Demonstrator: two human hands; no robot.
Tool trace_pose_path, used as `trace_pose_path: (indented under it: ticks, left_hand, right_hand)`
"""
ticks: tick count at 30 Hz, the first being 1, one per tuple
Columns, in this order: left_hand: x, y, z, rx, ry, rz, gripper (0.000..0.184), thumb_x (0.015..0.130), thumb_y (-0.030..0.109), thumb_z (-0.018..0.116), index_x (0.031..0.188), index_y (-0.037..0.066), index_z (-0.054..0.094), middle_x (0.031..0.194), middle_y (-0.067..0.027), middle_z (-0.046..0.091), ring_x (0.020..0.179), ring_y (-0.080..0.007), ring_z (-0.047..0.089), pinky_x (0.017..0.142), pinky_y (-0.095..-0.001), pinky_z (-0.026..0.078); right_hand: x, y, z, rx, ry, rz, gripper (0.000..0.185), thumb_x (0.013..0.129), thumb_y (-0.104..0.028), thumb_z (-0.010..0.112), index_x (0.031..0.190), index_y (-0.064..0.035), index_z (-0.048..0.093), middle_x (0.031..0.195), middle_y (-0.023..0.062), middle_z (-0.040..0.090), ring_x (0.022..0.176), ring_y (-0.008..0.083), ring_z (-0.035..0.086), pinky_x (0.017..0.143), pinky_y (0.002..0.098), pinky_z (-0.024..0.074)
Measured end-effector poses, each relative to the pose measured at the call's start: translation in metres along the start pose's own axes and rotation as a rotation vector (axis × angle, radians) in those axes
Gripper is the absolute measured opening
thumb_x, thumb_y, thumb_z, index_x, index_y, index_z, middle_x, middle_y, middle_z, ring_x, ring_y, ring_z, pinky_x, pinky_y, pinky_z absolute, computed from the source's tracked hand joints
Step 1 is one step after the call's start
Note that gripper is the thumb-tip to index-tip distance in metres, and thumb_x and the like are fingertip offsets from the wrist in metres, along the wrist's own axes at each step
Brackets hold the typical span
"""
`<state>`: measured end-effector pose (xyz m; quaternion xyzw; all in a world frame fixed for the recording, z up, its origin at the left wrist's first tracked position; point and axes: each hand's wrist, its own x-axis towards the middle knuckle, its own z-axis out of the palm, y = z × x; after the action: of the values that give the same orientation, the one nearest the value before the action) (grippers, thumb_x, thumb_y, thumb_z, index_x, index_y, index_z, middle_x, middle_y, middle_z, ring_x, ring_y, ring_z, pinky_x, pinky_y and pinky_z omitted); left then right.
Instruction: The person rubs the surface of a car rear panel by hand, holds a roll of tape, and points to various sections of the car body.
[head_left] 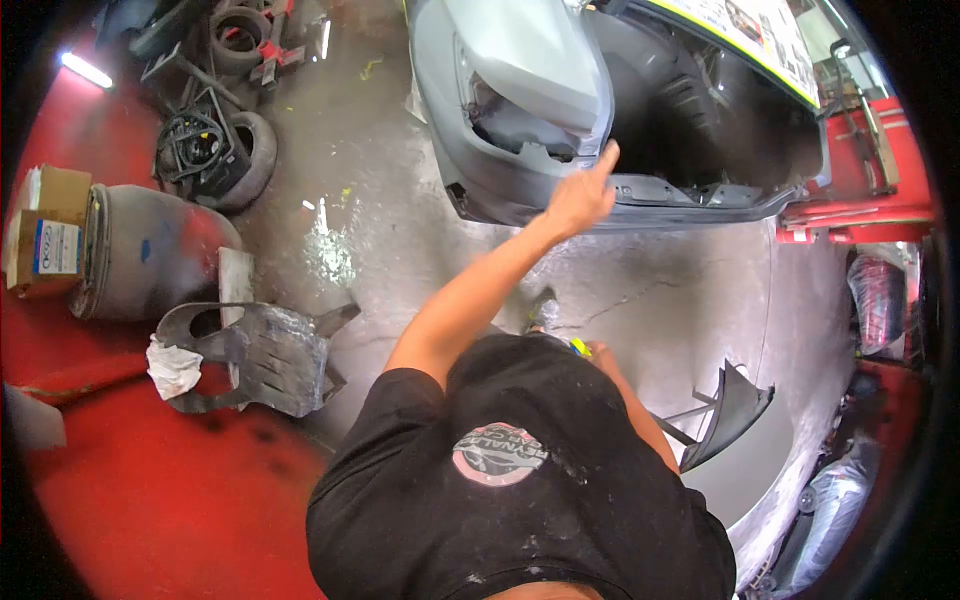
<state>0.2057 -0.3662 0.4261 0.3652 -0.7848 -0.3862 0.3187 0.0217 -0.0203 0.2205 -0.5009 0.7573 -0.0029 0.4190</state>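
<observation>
My left hand [584, 198] reaches over the edge of a grey car body [520, 50], index finger stretched out. The fingertip is at the panel corner beside an empty lamp opening [515, 125]; whether it touches is unclear. A dark open bay [720, 130] lies just right of it. Low by my waist, my right hand [602, 356] is closed around a small bright yellow-green thing [580, 347], whose kind I cannot make out. My shirt partly hides that hand.
Patterned paper [745, 30] edged with yellow tape covers the car's window. A grey curved panel [745, 470] lies at right. At left are a worn plastic part [285, 350], a white rag [174, 368], a drum [160, 250], a cardboard box [52, 190] and tires [255, 160].
</observation>
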Motion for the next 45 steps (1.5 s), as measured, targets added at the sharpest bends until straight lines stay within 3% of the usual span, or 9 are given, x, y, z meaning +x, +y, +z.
trace_pose_path:
  ticks: [4,14,16,22,25,32,37,42,45]
  left_hand:
    - [-0.066,-0.054,0.087,-0.072,-0.228,0.230,0.056,0.092,0.025,0.058,0.146,0.013,0.050,0.119,-0.0271,0.066,0.109,-0.0447,0.063,0.094,-0.0535,0.050]
    - [-0.261,-0.173,0.114,0.236,-0.870,-0.525,0.043,0.085,0.028,0.064,0.120,0.002,0.069,0.113,-0.0261,0.069,0.108,-0.0422,0.066,0.093,-0.0520,0.052]
    - [-0.279,-0.193,0.106,0.281,-0.531,-0.600,0.039,0.085,0.030,0.062,0.110,0.002,0.072,0.110,-0.0272,0.070,0.106,-0.0429,0.067,0.094,-0.0520,0.052]
    - [-0.284,-0.202,0.118,0.392,-0.388,-0.709,0.039,0.086,0.031,0.059,0.102,-0.002,0.073,0.108,-0.0280,0.070,0.104,-0.0444,0.067,0.093,-0.0525,0.053]
    - [-0.271,-0.184,0.147,0.347,-0.448,-0.721,0.045,0.086,0.034,0.060,0.111,-0.001,0.071,0.116,-0.0273,0.068,0.108,-0.0449,0.065,0.095,-0.0523,0.051]
    - [-0.233,-0.140,0.238,0.254,-0.038,-0.606,0.068,0.087,0.028,0.067,0.143,-0.004,0.045,0.133,-0.0321,0.057,0.126,-0.0463,0.054,0.106,-0.0505,0.044]
    - [-0.117,-0.096,0.189,0.263,0.420,-0.388,0.083,0.089,0.022,0.066,0.155,-0.006,0.024,0.139,-0.0348,0.049,0.135,-0.0465,0.044,0.111,-0.0496,0.039]
    - [0.001,-0.030,0.088,0.341,0.751,-0.280,0.087,0.086,0.014,0.065,0.157,-0.006,0.019,0.114,-0.0250,0.062,0.106,-0.0379,0.061,0.096,-0.0433,0.048]
    - [0.040,-0.001,0.052,0.208,0.757,-0.389,0.089,0.083,0.009,0.061,0.158,-0.005,0.015,0.094,-0.0228,0.069,0.088,-0.0391,0.068,0.084,-0.0458,0.054]
  right_hand:
    - [0.002,0.012,0.011,0.031,0.074,-0.009,0.046,0.080,-0.030,0.075,0.115,-0.0024,0.068,0.109,0.0256,0.069,0.102,0.0414,0.067,0.088,0.0480,0.0514]
    - [0.029,0.048,-0.004,-0.004,0.003,-0.009,0.042,0.079,-0.026,0.076,0.112,-0.0017,0.069,0.109,0.0257,0.069,0.104,0.0414,0.066,0.091,0.0475,0.0515]
    - [0.035,0.063,-0.008,0.019,0.006,-0.061,0.045,0.078,-0.025,0.076,0.115,-0.0011,0.069,0.111,0.0257,0.069,0.106,0.0410,0.066,0.093,0.0464,0.0516]
    - [0.038,0.143,-0.018,0.149,0.041,-0.068,0.050,0.078,-0.025,0.077,0.121,-0.0007,0.068,0.115,0.0260,0.069,0.111,0.0385,0.066,0.097,0.0446,0.0514]
    - [0.039,0.201,-0.021,0.208,0.037,0.016,0.047,0.079,-0.024,0.077,0.119,-0.0007,0.069,0.115,0.0261,0.069,0.111,0.0380,0.066,0.096,0.0442,0.0518]
    - [0.006,0.324,-0.035,0.142,0.048,0.092,0.041,0.081,-0.020,0.076,0.116,0.0001,0.071,0.107,0.0269,0.071,0.100,0.0364,0.070,0.085,0.0445,0.0538]
    - [-0.022,0.339,-0.079,0.269,0.007,0.132,0.038,0.083,-0.021,0.076,0.114,0.0011,0.071,0.099,0.0265,0.072,0.091,0.0347,0.072,0.077,0.0444,0.0533]
    - [0.008,0.425,-0.025,0.100,0.275,-0.049,0.031,0.084,-0.020,0.076,0.105,0.0017,0.073,0.086,0.0231,0.073,0.079,0.0336,0.072,0.070,0.0442,0.0522]
    - [-0.016,0.384,-0.067,0.417,0.149,0.029,0.027,0.084,-0.020,0.075,0.100,0.0019,0.073,0.082,0.0226,0.072,0.077,0.0349,0.071,0.069,0.0441,0.0514]
